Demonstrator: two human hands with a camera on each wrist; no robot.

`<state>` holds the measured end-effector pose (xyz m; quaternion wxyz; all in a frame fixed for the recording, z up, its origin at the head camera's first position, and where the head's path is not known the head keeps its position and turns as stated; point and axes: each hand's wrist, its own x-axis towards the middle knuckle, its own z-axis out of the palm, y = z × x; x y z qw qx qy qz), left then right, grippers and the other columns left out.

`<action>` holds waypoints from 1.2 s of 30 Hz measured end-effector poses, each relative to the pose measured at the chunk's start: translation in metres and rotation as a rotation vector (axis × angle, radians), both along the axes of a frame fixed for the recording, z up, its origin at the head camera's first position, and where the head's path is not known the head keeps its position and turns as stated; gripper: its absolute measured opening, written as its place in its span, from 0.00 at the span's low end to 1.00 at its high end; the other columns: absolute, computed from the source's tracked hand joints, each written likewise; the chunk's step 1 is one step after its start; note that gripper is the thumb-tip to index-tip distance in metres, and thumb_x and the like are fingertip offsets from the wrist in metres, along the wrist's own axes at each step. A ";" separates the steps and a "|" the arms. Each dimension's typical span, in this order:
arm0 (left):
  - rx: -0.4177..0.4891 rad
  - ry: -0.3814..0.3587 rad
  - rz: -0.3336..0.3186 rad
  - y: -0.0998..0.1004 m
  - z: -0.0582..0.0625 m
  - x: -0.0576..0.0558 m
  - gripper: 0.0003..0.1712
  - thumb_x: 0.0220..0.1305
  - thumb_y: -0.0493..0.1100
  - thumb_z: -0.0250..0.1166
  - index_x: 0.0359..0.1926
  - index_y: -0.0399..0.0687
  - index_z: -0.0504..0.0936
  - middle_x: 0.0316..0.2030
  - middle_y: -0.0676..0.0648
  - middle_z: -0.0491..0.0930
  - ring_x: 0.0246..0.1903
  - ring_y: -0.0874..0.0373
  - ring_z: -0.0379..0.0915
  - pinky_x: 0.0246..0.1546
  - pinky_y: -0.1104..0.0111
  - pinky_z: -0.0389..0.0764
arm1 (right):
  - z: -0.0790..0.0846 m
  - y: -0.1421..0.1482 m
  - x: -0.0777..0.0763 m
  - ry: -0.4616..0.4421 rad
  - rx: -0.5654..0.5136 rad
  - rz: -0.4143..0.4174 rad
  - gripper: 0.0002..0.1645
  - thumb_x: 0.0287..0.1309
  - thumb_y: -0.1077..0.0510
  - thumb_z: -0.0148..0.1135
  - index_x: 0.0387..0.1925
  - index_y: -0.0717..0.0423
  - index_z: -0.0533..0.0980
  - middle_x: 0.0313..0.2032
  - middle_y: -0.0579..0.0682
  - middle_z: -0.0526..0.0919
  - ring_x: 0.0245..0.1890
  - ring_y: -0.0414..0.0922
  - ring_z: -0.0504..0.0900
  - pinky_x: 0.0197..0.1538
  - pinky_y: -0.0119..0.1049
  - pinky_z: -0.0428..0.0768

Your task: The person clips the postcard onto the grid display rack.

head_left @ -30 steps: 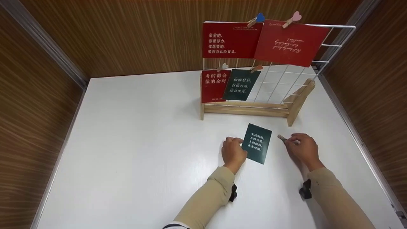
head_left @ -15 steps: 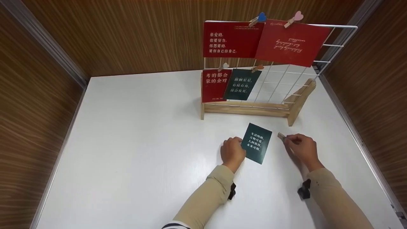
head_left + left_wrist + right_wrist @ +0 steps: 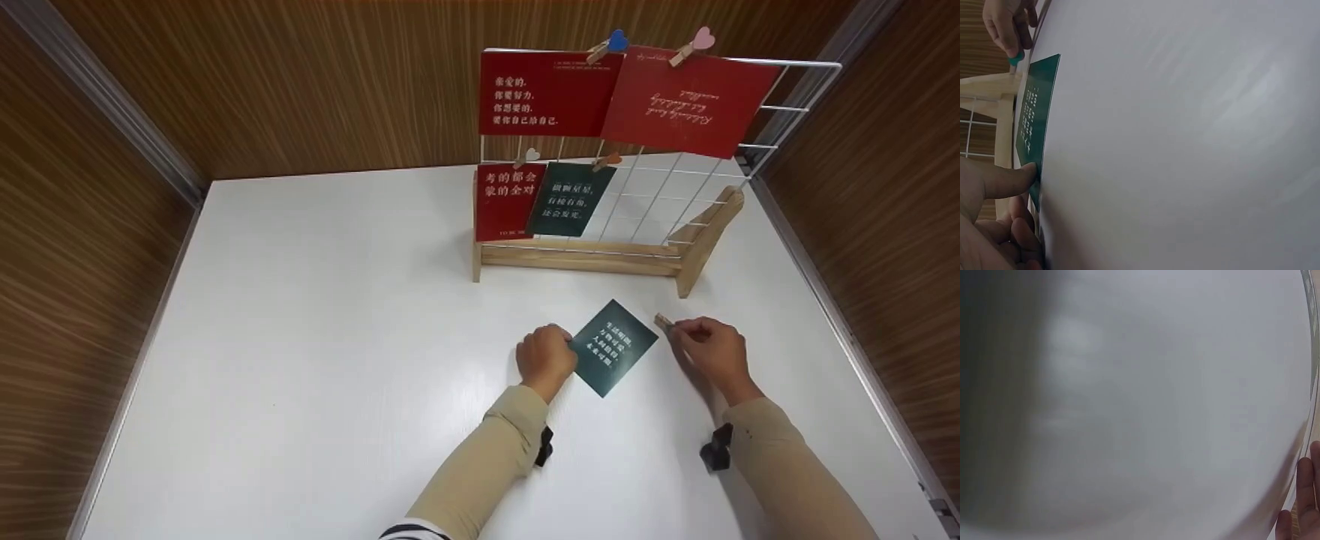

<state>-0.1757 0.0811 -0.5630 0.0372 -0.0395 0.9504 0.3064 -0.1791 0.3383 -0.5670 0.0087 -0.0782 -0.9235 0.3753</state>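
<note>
My left hand pinches the left corner of a dark green card with white Chinese lettering. In the left wrist view the thumb lies on the card's face with fingers behind it. To the card's right, my right hand holds a small wooden clothespin between thumb and fingertips. Its teal end shows in the left wrist view. Clothespin and card are apart. The right wrist view catches only some fingers at its lower right edge; the clothespin is hidden there.
Behind the hands stands a white wire grid rack on a wooden base. Red cards and a green card hang from it by heart-topped clothespins. Wood-grain panels border the white table.
My left hand has turned the green card clockwise, so its top corner has swung right toward the clothespin. The right hand has stayed nearly still. The rack has not changed.
</note>
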 end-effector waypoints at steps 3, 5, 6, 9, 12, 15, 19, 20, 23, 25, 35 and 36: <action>0.022 -0.002 0.001 -0.001 0.001 -0.001 0.09 0.48 0.37 0.70 0.34 0.51 0.87 0.30 0.53 0.82 0.33 0.57 0.77 0.37 0.64 0.73 | -0.001 0.001 0.000 0.023 0.001 0.010 0.12 0.60 0.58 0.63 0.41 0.64 0.79 0.43 0.60 0.83 0.41 0.50 0.80 0.38 0.22 0.72; 0.040 0.002 0.005 -0.002 0.001 -0.001 0.09 0.48 0.37 0.71 0.33 0.51 0.87 0.30 0.52 0.81 0.33 0.57 0.76 0.37 0.64 0.73 | -0.001 0.001 0.000 0.025 -0.002 0.019 0.12 0.60 0.58 0.63 0.40 0.64 0.79 0.42 0.60 0.83 0.40 0.49 0.79 0.38 0.20 0.71; 0.049 0.000 0.007 -0.002 0.001 -0.001 0.09 0.48 0.37 0.71 0.33 0.51 0.87 0.29 0.52 0.80 0.33 0.57 0.76 0.37 0.64 0.72 | -0.001 0.001 0.000 0.023 -0.002 0.022 0.12 0.60 0.58 0.63 0.40 0.64 0.79 0.42 0.59 0.83 0.40 0.49 0.79 0.38 0.20 0.71; 0.083 -0.016 0.012 -0.003 0.001 0.000 0.08 0.47 0.36 0.72 0.32 0.51 0.86 0.28 0.53 0.77 0.32 0.57 0.74 0.37 0.64 0.71 | -0.002 0.002 -0.001 0.015 -0.012 0.026 0.11 0.60 0.59 0.63 0.39 0.63 0.79 0.41 0.59 0.83 0.39 0.47 0.78 0.38 0.21 0.72; 0.100 -0.029 0.009 -0.004 0.001 0.000 0.08 0.47 0.36 0.72 0.31 0.51 0.85 0.27 0.54 0.77 0.31 0.58 0.74 0.36 0.64 0.71 | -0.003 0.002 -0.001 0.011 -0.035 0.022 0.09 0.59 0.60 0.63 0.38 0.63 0.79 0.40 0.58 0.83 0.38 0.45 0.78 0.38 0.20 0.72; 0.103 -0.034 0.002 -0.004 0.001 -0.001 0.08 0.48 0.36 0.72 0.30 0.52 0.84 0.27 0.56 0.80 0.31 0.59 0.76 0.36 0.63 0.71 | -0.003 0.002 -0.002 0.006 -0.064 0.019 0.09 0.59 0.60 0.63 0.38 0.63 0.79 0.40 0.57 0.83 0.37 0.43 0.78 0.37 0.19 0.73; 0.110 -0.048 -0.002 -0.005 -0.001 -0.002 0.09 0.48 0.37 0.73 0.30 0.53 0.84 0.28 0.57 0.82 0.31 0.59 0.76 0.36 0.64 0.71 | -0.002 0.002 -0.002 0.005 -0.093 0.014 0.09 0.59 0.61 0.64 0.38 0.63 0.79 0.40 0.57 0.83 0.36 0.40 0.78 0.38 0.20 0.73; 0.116 -0.052 0.001 -0.006 -0.001 -0.002 0.09 0.47 0.37 0.73 0.30 0.53 0.84 0.28 0.57 0.82 0.31 0.59 0.76 0.36 0.64 0.71 | -0.002 0.002 -0.002 0.007 -0.099 0.012 0.09 0.59 0.61 0.64 0.38 0.63 0.79 0.40 0.57 0.83 0.36 0.39 0.78 0.38 0.20 0.74; 0.135 -0.058 0.006 -0.006 -0.002 -0.003 0.09 0.47 0.37 0.74 0.30 0.54 0.83 0.28 0.57 0.82 0.31 0.59 0.77 0.37 0.64 0.70 | -0.003 0.002 -0.001 0.037 -0.118 0.017 0.09 0.58 0.61 0.65 0.38 0.64 0.80 0.40 0.57 0.83 0.34 0.36 0.78 0.38 0.20 0.74; 0.139 -0.063 0.005 -0.007 -0.001 -0.003 0.10 0.47 0.38 0.75 0.30 0.54 0.83 0.28 0.58 0.82 0.31 0.60 0.77 0.37 0.64 0.70 | -0.003 0.002 -0.001 0.068 -0.141 0.022 0.09 0.57 0.62 0.66 0.36 0.65 0.80 0.39 0.58 0.83 0.33 0.34 0.78 0.38 0.20 0.74; 0.165 -0.084 0.003 -0.010 0.002 -0.005 0.11 0.45 0.40 0.77 0.30 0.56 0.84 0.27 0.61 0.82 0.32 0.61 0.77 0.39 0.63 0.69 | -0.006 0.005 0.001 0.153 -0.244 0.039 0.04 0.54 0.66 0.68 0.33 0.62 0.81 0.35 0.51 0.85 0.33 0.31 0.80 0.39 0.21 0.75; 0.174 -0.087 0.003 -0.011 0.002 -0.006 0.11 0.45 0.40 0.77 0.30 0.56 0.84 0.27 0.61 0.82 0.32 0.61 0.77 0.39 0.63 0.69 | -0.007 0.006 0.001 0.147 -0.244 0.036 0.06 0.54 0.65 0.68 0.34 0.62 0.80 0.35 0.49 0.85 0.33 0.32 0.80 0.39 0.21 0.75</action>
